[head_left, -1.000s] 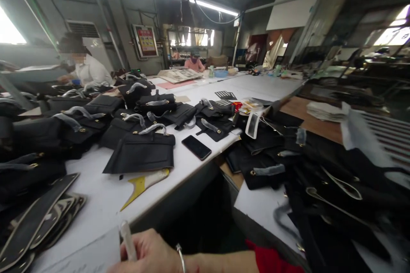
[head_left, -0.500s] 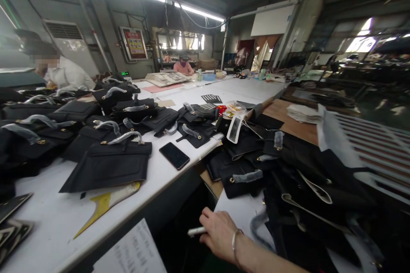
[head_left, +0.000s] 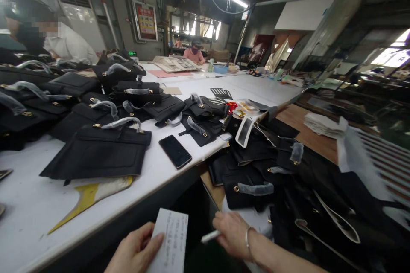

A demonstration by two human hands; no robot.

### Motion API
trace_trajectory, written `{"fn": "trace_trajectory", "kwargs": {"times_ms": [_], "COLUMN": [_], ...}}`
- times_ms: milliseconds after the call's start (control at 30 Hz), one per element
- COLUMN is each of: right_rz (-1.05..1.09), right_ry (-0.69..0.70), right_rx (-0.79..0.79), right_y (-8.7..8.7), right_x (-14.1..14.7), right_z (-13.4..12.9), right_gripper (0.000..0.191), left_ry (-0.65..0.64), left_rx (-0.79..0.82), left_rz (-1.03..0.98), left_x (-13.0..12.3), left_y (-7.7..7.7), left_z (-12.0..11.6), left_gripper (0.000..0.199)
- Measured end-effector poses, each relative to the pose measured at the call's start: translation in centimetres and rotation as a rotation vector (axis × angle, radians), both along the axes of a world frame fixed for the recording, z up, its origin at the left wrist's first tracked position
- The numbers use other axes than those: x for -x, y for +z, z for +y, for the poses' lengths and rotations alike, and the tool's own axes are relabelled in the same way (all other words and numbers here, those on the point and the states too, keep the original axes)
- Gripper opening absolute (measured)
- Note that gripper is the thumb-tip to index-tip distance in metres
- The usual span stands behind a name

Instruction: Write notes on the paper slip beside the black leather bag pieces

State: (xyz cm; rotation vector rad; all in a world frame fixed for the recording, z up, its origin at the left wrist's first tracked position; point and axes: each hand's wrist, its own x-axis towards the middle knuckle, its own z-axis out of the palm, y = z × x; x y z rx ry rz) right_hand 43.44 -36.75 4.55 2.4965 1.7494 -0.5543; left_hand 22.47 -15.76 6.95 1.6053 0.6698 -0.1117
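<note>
Matt paper note (head_left: pixel 174 232), shiny metal bracelet (head_left: pixel 247 239), leather-like bag (head_left: pixel 102 155), glossy phone (head_left: pixel 174 151)

1. No wording legible anywhere.
2. White card (head_left: pixel 175 226) in left hand (head_left: pixel 136 249): several dark lines, look handwritten; too blurred to read.
3. Framed poster (head_left: pixel 146 21) in background: red ground, pale heading characters at top, yellow blocks below; characters too small to make out.
4. Small green-lit sign (head_left: pixel 132 53), below poster's left edge: bright marks, can't resolve them.
</note>
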Motion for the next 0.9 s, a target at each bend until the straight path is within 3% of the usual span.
{"fn": "trace_trajectory", "kwargs": {"times_ms": [67,133,367,667,900], "right_rz": [0.036,0.063,0.232,0.231,0.227], "right_ry": [-0.049,-0.118,-0.284,-0.262,-0.207], "right_rx": [-0.093,-0.180,-0.479,-0.653,-0.732], "right_y": [0.7,1.3,1.5,2.1,2.5], "right_x": [-1.5,-2.8,-3.9,-3.9,-4.1], "right_z": [-1.3,-2.5,-5.1,-6.1,-6.5], "right_gripper": [0.006,0.017,0.041,0.043,0.038], "left_ry": [-0.029,-0.056,-0.056,-0.019,0.064], "left_rx": [-0.072,-0.068,-0.129,-0.205,-0.292], "left_rz": [-0.026,-0.026,0.013,0.089,0.121], "left_x": [-2.6,-5.5,-13.2,-15.8,-17.6], "left_y": [-0.7,-1.3,-3.1,-5.2,-5.3], "left_z": [-0.8,-2.0,-6.6,-8.8,-8.5], "left_gripper": [0.046,0.034,0.025,0.022,0.030]}}
